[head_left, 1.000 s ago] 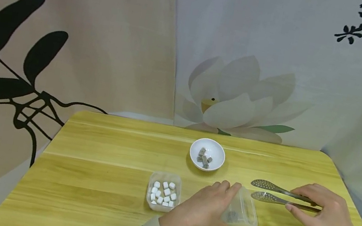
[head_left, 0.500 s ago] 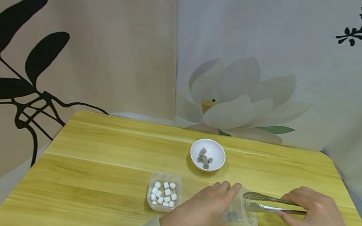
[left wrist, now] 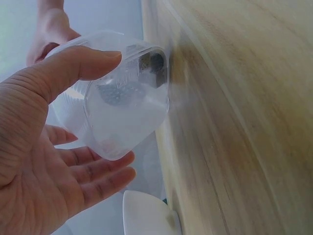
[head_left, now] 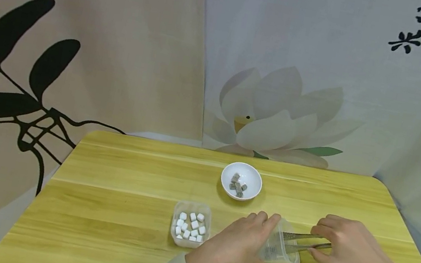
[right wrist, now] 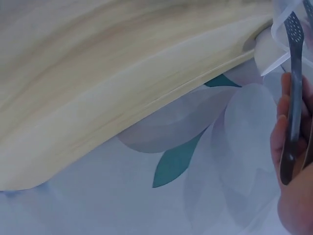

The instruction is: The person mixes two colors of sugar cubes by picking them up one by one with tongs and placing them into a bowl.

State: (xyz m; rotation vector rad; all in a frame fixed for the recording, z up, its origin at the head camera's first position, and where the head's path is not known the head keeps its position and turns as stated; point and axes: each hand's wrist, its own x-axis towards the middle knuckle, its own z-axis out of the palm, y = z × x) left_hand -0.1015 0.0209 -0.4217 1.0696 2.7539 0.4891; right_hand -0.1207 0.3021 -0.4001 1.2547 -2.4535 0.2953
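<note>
My left hand (head_left: 237, 242) grips a clear plastic container (head_left: 270, 251) that lies tipped on its side, its mouth facing right. In the left wrist view the thumb presses the near side and the fingers curl beneath. Some small dark grey cubes (left wrist: 153, 71) show through its wall, low in the container; how many cannot be made out. My right hand (head_left: 352, 248) holds metal tongs (head_left: 303, 236) between thumb and fingers. Their perforated tips (left wrist: 117, 93) are inside the container, spread apart, seen blurred through the plastic.
Behind the container stands a white bowl (head_left: 254, 187) with several grey cubes (head_left: 238, 186). Left of my left hand is another clear container (head_left: 194, 205) holding several white cubes (head_left: 194, 224). All rest on a wooden table (head_left: 114, 222), with a printed curtain behind.
My right hand has moved left and slightly down, bringing the tongs from outside the tipped container into its mouth. The left hand and the container have stayed put.
</note>
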